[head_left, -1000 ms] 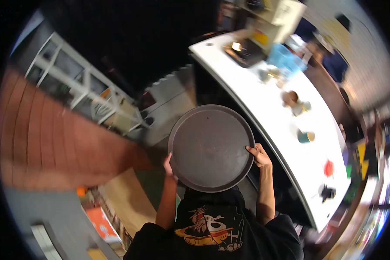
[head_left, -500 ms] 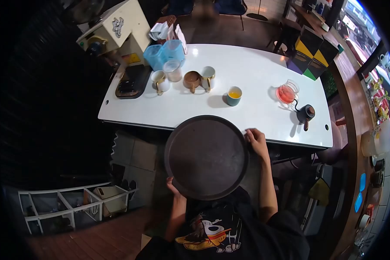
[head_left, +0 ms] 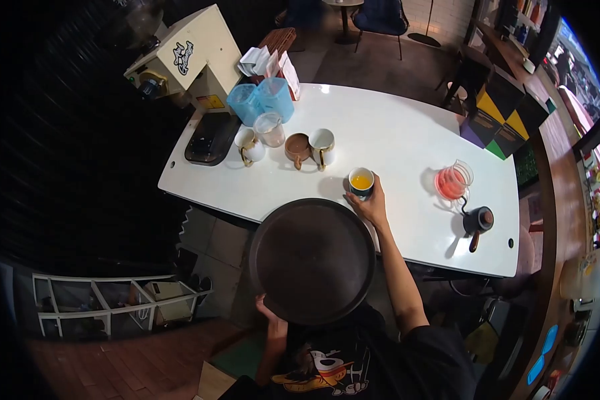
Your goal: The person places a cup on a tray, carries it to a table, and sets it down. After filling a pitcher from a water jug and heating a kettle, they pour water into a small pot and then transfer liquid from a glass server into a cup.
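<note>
A round dark serving tray (head_left: 312,260) is held level in front of my body, with nothing on it. My left hand (head_left: 271,312) grips its lower left rim, most of the fingers hidden underneath. Over the front part of the white table, my right hand (head_left: 372,202) is wrapped round a small teal cup (head_left: 361,184) with yellow liquid in it. To the cup's left stand a white mug (head_left: 322,148) with a gold handle, a brown cup (head_left: 299,150) and another white mug (head_left: 248,147).
On the right of the white table (head_left: 387,147) are a glass server (head_left: 452,181) with red liquid, a black kettle (head_left: 477,220) and black boxes (head_left: 503,120). Blue containers (head_left: 263,100) and a cream grinder (head_left: 187,63) stand at the left. A white rack (head_left: 107,310) is low at left.
My right hand has moved from beside the tray's rim up to the teal cup and closed round it. The tray stays in my left hand. The camera view has tilted slightly.
</note>
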The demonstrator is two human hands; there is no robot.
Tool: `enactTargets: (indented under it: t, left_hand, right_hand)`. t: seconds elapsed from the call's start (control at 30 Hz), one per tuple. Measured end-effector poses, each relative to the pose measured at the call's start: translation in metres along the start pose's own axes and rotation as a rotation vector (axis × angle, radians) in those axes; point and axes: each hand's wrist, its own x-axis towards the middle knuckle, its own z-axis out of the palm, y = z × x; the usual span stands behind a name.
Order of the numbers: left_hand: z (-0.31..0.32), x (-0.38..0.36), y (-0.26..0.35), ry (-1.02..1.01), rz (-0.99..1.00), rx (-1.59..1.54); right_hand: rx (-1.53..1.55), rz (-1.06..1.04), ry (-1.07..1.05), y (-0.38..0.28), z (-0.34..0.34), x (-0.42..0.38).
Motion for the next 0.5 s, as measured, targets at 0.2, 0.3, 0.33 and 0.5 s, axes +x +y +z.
enactTargets:
  t: [0.2,0.3,0.33,0.5]
  left_hand:
    - [0.001,0.008,-0.013,0.063,-0.021,-0.04]
    - [-0.03,0.02,-0.015,0.073,-0.042,-0.049]
    - [-0.023,0.02,-0.01,0.071,-0.057,-0.048]
    - [-0.029,0.035,-0.011,-0.008,-0.137,-0.039]
  right_hand:
    - [0.0,0.026,0.076,-0.005,-0.001,0.004]
    - [-0.051,0.017,0.074,-0.017,-0.009,-0.004]
    - [-0.06,0.002,0.059,-0.029,-0.012,-0.009]
    - [-0.157,-0.062,-0.085,-0.069,-0.012,-0.042]
